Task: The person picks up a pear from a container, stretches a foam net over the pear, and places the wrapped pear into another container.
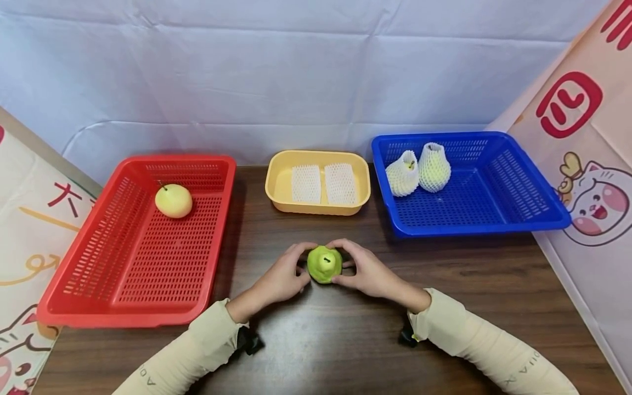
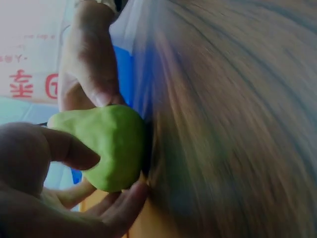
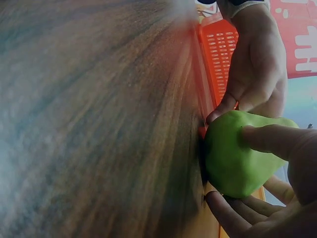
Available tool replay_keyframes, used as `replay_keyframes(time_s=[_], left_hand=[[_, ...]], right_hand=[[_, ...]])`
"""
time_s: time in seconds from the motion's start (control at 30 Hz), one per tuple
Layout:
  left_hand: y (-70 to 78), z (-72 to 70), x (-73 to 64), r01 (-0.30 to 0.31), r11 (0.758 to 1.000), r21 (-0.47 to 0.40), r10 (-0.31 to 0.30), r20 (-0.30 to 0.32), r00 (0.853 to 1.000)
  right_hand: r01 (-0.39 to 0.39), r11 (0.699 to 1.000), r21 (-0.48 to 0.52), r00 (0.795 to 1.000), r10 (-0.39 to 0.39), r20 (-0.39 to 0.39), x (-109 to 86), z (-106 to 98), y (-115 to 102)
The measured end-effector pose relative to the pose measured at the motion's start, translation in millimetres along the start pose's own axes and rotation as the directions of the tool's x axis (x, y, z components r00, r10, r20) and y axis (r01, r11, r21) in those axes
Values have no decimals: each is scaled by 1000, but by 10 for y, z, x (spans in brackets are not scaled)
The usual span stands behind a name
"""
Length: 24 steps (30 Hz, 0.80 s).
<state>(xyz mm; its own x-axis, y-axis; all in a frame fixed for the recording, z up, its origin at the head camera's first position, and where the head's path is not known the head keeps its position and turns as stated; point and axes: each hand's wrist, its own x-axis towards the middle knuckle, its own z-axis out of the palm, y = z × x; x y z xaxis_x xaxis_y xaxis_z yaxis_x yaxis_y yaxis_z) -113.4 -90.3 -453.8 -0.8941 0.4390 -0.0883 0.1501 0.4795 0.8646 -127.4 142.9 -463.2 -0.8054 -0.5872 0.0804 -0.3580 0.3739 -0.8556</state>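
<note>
Left hand (image 1: 285, 273), right hand (image 1: 368, 271) hold pear (image 1: 323, 265) (room to tray edge (image 1: 316, 209)).

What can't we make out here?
Head: underside of green pear, hidden by its body.
Head: skin of netted pears, partly covered by foam nets.
Head: left sleeve, cut off by bottom edge.
Left wrist: grain of tabletop, blurred.
Right wrist: part of red basket, behind left hand.

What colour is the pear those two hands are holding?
The pear is green; it shows best, close up, in the right wrist view.

Green pear (image 1: 324, 265), brown wood-grain table (image 1: 326, 343)
</note>
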Motion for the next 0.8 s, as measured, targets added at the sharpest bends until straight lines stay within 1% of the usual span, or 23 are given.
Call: replay_keyframes(time_s=[0.07, 0.17, 0.23, 0.27, 0.33, 0.4, 0.57, 0.63, 0.7, 0.73, 0.8], left_hand=[[3, 3, 10, 21, 999, -30, -22, -29, 999], [7, -1, 29, 27, 998, -65, -34, -112, 993], [21, -20, 37, 41, 993, -113, -60, -175, 983], [32, -34, 42, 43, 989, -138, -72, -210, 975], [61, -65, 52, 43, 981, -189, -96, -278, 956], [85, -88, 71, 40, 973, -229, -117, -331, 936], [148, -110, 157, 33, 954, -297, -159, -412, 897], [180, -118, 202, 23, 948, -316, -170, -446, 878], [201, -129, 254, 4, 947, -321, -171, -493, 853], [212, -139, 281, -11, 946, -324, -169, -523, 836], [222, -169, 329, -36, 947, -319, -166, -581, 797]], right_hand=[[9, 1000, -9, 1000, -9, -3, -1, 3, 1], [16, 1000, -10, 1000, -16, -6, 2, 2, 0], [17, 1000, -11, 1000, -17, -7, 4, 1, 2], [18, 1000, -11, 1000, -18, -6, 5, 0, 3], [18, 1000, -16, 1000, -19, -6, 7, 0, 5], [21, 999, -24, 1000, -21, -7, 7, -1, 4], [27, 999, -44, 1000, -28, -11, 6, -8, -7], [21, 999, -47, 1000, -21, -6, 8, -13, -14], [14, 999, -49, 1000, -14, 6, 9, -21, -23], [10, 999, -46, 1000, -10, 13, 9, -28, -31], [8, 999, -48, 1000, -6, 29, 10, -51, -57]])
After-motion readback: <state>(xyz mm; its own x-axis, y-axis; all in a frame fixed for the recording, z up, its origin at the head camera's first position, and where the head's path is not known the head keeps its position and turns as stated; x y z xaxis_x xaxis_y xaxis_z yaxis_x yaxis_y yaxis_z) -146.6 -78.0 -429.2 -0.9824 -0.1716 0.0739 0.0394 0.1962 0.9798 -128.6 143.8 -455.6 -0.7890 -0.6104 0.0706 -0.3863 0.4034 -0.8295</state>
